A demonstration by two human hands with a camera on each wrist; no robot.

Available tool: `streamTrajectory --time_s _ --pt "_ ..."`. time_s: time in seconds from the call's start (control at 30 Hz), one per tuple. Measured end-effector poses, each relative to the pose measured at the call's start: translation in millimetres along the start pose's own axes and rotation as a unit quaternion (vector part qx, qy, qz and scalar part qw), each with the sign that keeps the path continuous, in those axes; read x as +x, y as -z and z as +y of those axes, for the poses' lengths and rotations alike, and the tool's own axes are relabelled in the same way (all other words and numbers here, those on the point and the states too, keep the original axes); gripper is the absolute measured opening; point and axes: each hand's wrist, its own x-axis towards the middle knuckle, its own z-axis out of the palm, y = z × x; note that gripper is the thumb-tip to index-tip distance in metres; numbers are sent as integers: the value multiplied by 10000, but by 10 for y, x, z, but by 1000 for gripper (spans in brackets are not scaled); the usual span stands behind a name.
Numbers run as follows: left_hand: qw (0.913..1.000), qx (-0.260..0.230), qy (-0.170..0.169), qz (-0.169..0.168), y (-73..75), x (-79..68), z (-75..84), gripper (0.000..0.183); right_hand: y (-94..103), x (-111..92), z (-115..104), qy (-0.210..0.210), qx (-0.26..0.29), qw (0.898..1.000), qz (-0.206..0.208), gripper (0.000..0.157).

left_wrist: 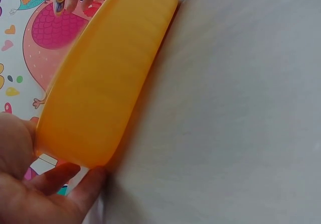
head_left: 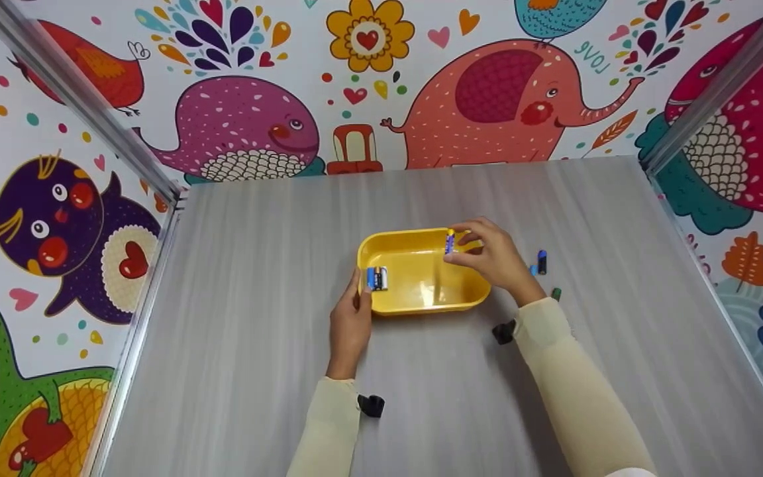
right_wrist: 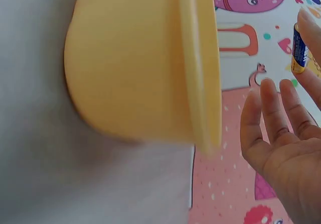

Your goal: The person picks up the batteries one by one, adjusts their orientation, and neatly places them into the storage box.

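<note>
Left hand (head_left: 350, 328) gripping yellow plastic tray (head_left: 411, 268); right hand (head_left: 493, 255) pinching blue-and-yellow battery (head_left: 450, 242).
Tray sits on grey table (head_left: 255, 278), batteries (head_left: 377, 279) side by side at its left end; pinched battery is above tray's right half; animal-print wall (head_left: 487, 99) beyond.

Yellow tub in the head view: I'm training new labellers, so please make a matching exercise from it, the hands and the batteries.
1. Tub
2. Left hand
3. Right hand
4. Batteries inside

A. Pinches a lone battery
B. Side by side
C. Yellow
D. Grips a rim

Pairs: 1-C, 2-D, 3-A, 4-B
</note>
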Motion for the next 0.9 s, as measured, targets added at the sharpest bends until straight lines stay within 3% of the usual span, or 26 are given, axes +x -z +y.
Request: streamTrajectory --time_s 0.3,0.63,0.9 --pt "9999 82 -56 57 -6 4 -6 53 -288 126 -56 -264 105 9993 -259 55" --pt "9999 67 126 -4 -23 21 -10 53 -607 200 -44 -392 87 9983 -416 53" --pt "9999 138 -71 14 2 23 -5 53 -821 219 -36 -335 277 9978 -498 51"
